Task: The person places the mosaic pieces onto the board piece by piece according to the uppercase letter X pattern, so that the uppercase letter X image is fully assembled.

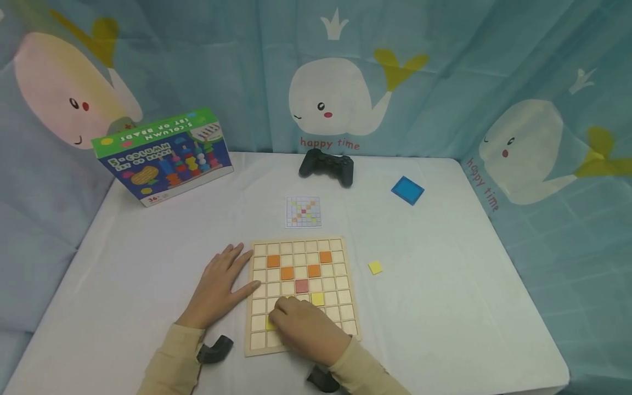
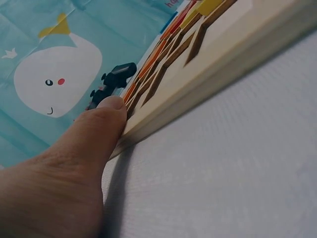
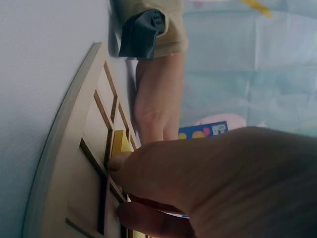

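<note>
Our flat left hand [image 1: 220,285] steadies the square wooden grid board [image 1: 302,294] while our right hand [image 1: 304,327] pinches a small yellow square tile [image 1: 270,323], which might tip crooked if we push unevenly.

The head view looks down and forward over the whole table [image 1: 444,307]. Both wrist views sit low and very close, sharing the wooden grid board [image 1: 301,293] with it.
</note>
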Motion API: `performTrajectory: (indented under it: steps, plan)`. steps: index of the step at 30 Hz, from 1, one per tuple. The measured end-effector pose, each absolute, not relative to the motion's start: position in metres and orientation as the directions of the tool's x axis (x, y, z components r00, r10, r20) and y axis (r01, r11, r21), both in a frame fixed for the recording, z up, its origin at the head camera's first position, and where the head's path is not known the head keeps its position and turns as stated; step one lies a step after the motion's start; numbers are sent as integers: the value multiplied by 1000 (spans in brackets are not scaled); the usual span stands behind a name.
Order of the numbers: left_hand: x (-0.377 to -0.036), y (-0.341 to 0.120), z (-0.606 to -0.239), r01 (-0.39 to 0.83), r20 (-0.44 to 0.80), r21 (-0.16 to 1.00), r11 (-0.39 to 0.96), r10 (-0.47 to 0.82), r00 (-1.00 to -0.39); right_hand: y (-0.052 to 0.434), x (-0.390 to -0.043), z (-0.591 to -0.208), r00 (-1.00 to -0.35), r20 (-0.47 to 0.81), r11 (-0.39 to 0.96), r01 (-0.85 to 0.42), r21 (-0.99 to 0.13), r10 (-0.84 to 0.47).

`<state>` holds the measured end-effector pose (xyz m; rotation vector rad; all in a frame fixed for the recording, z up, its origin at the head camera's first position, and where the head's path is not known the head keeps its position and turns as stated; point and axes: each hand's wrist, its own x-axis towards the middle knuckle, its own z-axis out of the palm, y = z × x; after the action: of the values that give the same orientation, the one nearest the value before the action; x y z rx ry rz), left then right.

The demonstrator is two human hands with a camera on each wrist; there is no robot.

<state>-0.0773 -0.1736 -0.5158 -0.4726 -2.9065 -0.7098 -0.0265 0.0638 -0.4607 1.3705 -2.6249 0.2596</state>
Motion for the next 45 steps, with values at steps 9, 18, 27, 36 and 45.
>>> performTrajectory:
  steps: [9, 18, 27, 36, 45]
  plan:
    - [-77, -175, -515, 322, 183, 422, 848, 268, -946, 61, -29, -461, -566, 228, 563, -822, -82, -792]
    - [-78, -174, -518, 311, 173, 430, 848, 260, -950, 61, -29, -465, -570, 242, 570, -818, -77, -785]
    - [-77, -175, -515, 309, 172, 426, 850, 259, -950, 63, -29, -461, -567, 219, 564, -822, -86, -794]
    - [-76, -175, -514, 309, 177, 434, 846, 256, -950, 68, -32, -461, -589, 231, 577, -807, -126, -774]
    - [-75, -172, -514, 312, 177, 441, 842, 259, -950, 132, -55, -450, -775, 287, 743, -626, -235, -563]
